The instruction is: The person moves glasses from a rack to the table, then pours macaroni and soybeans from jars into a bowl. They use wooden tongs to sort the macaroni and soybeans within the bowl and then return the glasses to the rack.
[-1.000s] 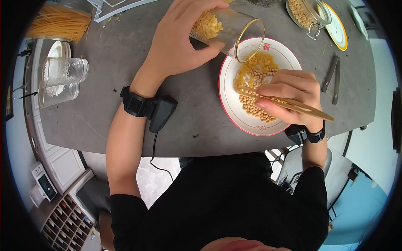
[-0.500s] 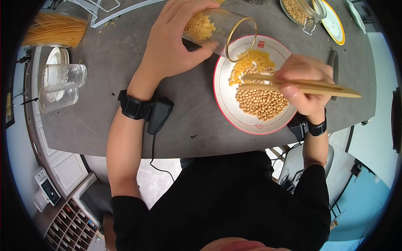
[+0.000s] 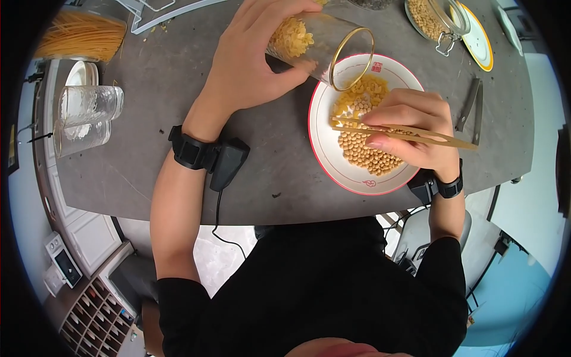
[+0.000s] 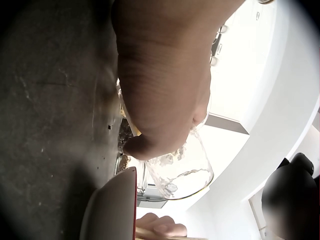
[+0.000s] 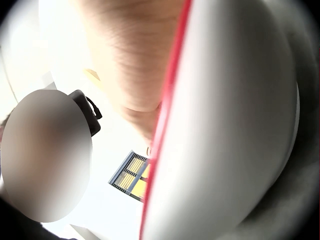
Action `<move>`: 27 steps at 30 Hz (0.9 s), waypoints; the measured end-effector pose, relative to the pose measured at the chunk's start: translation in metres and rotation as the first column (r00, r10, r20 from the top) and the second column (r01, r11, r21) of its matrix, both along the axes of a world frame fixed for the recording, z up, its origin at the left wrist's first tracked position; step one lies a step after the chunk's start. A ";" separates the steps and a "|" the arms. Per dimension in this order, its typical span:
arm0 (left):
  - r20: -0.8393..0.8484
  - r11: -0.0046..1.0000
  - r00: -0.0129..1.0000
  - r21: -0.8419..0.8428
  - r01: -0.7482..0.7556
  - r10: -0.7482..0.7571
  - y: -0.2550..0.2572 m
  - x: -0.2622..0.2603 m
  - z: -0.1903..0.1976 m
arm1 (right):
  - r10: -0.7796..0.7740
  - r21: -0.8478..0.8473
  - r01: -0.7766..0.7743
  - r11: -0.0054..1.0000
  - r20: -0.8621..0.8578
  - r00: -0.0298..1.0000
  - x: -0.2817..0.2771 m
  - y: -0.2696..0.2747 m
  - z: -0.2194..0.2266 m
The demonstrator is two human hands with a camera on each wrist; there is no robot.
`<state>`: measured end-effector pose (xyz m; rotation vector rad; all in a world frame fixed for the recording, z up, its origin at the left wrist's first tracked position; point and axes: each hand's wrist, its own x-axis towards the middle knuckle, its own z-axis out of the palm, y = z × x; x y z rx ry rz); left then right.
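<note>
My left hand [image 3: 253, 65] grips a gold-rimmed glass [image 3: 324, 41] lying tilted on its side, its mouth over the rim of a white, red-edged bowl [image 3: 324, 160]. Small yellow pasta pieces [image 3: 292, 38] sit toward the glass's far end. In the bowl, similar yellow pasta [image 3: 373, 89] lies at the back and round tan beans [image 3: 369, 157] nearer the front. My right hand [image 3: 416, 122] pinches wooden tongs [image 3: 446, 140] above the beans, tips pointing left and close together. The bowl's outer wall [image 5: 225, 125] fills much of the right wrist view.
Two clear tumblers [image 3: 89, 107] stand at the left, below a bundle of spaghetti [image 3: 83, 35]. A clip-top jar of beans [image 3: 428, 21] and a yellow-rimmed plate [image 3: 479, 41] are at the back right. Dark metal tongs [image 3: 477, 113] lie right of the bowl.
The right hand lifted rightward with the wooden tongs spread half a second ago, then came back left and lower over the bowl, tips closer together. The left hand still holds the tilted glass.
</note>
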<state>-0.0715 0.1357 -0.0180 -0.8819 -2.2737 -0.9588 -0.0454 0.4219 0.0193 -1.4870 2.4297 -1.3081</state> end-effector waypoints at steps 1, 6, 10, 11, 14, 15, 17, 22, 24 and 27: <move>0.004 1.000 1.000 0.008 0.005 -0.005 0.000 0.000 0.000 | -0.011 0.001 0.011 1.000 0.004 1.000 0.001 0.000 0.000; 0.012 1.000 1.000 0.008 0.005 -0.005 0.000 0.000 0.001 | -0.010 0.020 0.012 1.000 -0.078 0.997 0.001 0.002 0.002; -0.012 1.000 1.000 0.001 0.017 -0.017 -0.001 -0.001 0.000 | -0.014 -0.347 0.053 0.936 0.112 0.994 -0.001 0.015 -0.003; -0.013 1.000 1.000 0.002 0.018 -0.018 -0.001 -0.002 0.000 | -0.077 -0.477 0.151 0.866 0.171 0.982 0.002 0.015 -0.005; -0.024 0.999 0.999 -0.008 0.037 -0.037 0.000 -0.001 -0.001 | -0.195 -0.545 0.231 0.806 0.124 0.973 -0.005 0.015 -0.005; -0.014 1.000 1.000 -0.011 0.025 -0.026 0.000 -0.001 0.000 | -0.176 -0.451 0.175 0.875 0.039 0.984 -0.007 0.016 -0.001; -0.005 1.000 1.000 -0.016 0.018 -0.018 -0.001 0.001 -0.001 | -0.157 -0.375 0.161 0.913 0.043 0.987 -0.002 0.013 0.002; 0.054 1.000 0.999 0.010 0.005 -0.006 -0.002 0.001 -0.003 | -0.109 -0.058 0.106 0.993 -0.060 0.992 0.002 0.006 0.007; 0.050 1.000 0.999 0.000 0.007 -0.007 -0.003 0.001 -0.003 | -0.049 -0.016 0.047 0.999 -0.093 0.994 0.000 0.004 0.006; 0.060 1.000 0.998 0.009 0.016 -0.016 -0.003 -0.001 -0.003 | -0.054 -0.018 0.053 0.998 -0.056 0.997 -0.001 0.003 0.006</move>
